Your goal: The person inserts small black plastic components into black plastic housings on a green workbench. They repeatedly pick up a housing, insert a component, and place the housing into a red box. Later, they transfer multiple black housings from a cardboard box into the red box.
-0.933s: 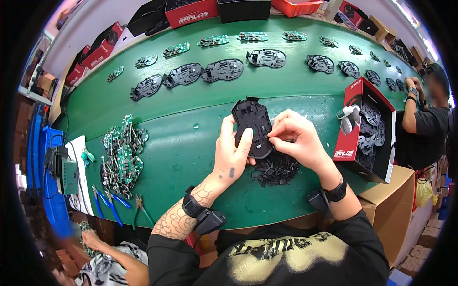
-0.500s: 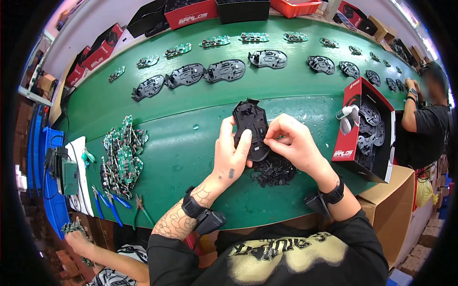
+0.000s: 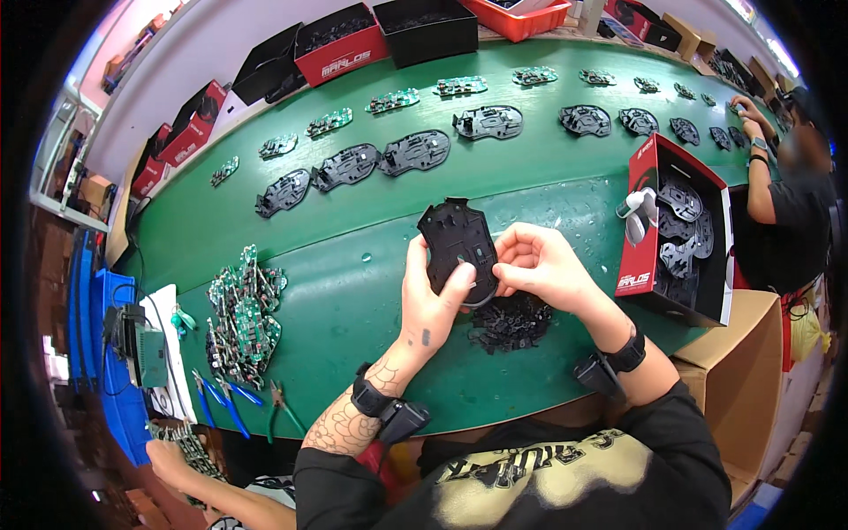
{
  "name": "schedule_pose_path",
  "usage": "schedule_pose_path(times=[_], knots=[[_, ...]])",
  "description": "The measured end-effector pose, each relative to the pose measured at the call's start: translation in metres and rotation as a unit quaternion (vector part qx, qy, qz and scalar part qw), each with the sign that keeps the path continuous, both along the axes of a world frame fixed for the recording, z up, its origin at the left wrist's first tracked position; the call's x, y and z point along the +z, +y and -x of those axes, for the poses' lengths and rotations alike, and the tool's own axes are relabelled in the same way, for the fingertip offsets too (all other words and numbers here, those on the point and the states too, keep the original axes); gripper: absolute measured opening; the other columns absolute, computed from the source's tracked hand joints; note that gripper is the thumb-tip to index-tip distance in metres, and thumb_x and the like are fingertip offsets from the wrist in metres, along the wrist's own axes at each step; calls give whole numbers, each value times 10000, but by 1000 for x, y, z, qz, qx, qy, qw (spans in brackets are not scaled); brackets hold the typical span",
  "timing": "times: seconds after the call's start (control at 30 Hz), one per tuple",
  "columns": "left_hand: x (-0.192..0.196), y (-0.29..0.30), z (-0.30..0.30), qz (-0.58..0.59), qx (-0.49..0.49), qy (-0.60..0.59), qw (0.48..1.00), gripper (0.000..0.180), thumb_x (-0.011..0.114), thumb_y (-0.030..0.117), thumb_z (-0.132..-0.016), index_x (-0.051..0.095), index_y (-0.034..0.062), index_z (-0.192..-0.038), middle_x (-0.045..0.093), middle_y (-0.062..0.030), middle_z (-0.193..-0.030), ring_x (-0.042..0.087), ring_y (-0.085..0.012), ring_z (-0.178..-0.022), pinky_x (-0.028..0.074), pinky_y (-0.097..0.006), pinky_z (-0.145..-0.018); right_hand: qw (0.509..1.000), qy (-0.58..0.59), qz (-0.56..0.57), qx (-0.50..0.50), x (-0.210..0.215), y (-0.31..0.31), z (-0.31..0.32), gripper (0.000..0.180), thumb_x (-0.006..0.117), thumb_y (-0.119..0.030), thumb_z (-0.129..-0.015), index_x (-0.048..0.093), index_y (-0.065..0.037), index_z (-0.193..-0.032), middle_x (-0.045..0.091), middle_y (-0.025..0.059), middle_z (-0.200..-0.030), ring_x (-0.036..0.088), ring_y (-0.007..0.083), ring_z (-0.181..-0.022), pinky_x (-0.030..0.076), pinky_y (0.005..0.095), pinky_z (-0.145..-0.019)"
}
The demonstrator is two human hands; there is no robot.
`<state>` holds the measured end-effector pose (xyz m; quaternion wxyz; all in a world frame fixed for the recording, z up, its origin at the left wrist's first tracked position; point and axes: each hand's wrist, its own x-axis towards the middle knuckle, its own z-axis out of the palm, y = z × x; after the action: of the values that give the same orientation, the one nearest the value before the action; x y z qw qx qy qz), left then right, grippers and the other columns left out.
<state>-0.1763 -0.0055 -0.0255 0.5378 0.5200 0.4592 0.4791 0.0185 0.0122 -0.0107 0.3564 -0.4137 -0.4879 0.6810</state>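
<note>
My left hand [image 3: 433, 296] grips a black plastic mouse base shell [image 3: 458, 246], its thumb across the lower inner face. The shell's ribbed inside faces me and its notched end points away. Close against the shell's lower right edge, my right hand [image 3: 539, 269] is closed in a pinch; what its fingertips hold, if anything, is too small or hidden. Just beneath the hands lies a pile of small black plastic parts [image 3: 512, 325] on the green table [image 3: 353, 309].
Black base shells [image 3: 415, 152] and green circuit boards [image 3: 393, 102] stand in rows across the far table. Left are a heap of boards [image 3: 247, 309] and pliers [image 3: 228, 402]. A red box of shells [image 3: 643, 252] stands right. Co-workers' hands [image 3: 751, 119] show at both sides.
The shell has turned slightly in my left hand. My right pinch has moved from over its face to its right edge. The right co-worker's arm has reached farther out. The whole view has shifted.
</note>
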Motion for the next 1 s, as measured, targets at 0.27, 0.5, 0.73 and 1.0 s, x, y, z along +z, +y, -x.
schedule_pose_path(times=[0.27,0.5,0.73,1.0], knots=[[8,1,2,-48,1,102,994,643,769,148,-706,417,39,-1233,607,-88,-1089,616,-170,-979,508,-329,-874,1000,-8,-23,-7,-6,-3,8,199,659,-10,-824,506,-9,-952,610,69,-845,652,126,-711,554,255,-645],[7,0,4,-35,4,100,994,605,765,135,-694,439,45,-1196,608,-80,-1071,613,-159,-964,508,-320,-864,998,-35,-56,-17,-9,-5,15,227,686,-38,-774,497,-13,-897,608,64,-775,638,108,-687,523,244,-616],[10,-1,4,-23,15,107,994,597,761,124,-683,459,35,-1190,592,-69,-1077,594,-151,-969,502,-313,-865,989,-101,-107,-30,-12,-8,22,222,693,-40,-806,497,-26,-909,607,33,-796,619,75,-702,530,227,-635],[-3,6,15,-76,91,-48,992,487,696,95,-872,444,5,-1278,581,-68,-1147,577,-146,-1028,477,-301,-918,941,-221,-256,-21,8,-6,16,141,739,-145,-783,656,-32,-801,640,48,-739,599,144,-619,490,275,-594]])
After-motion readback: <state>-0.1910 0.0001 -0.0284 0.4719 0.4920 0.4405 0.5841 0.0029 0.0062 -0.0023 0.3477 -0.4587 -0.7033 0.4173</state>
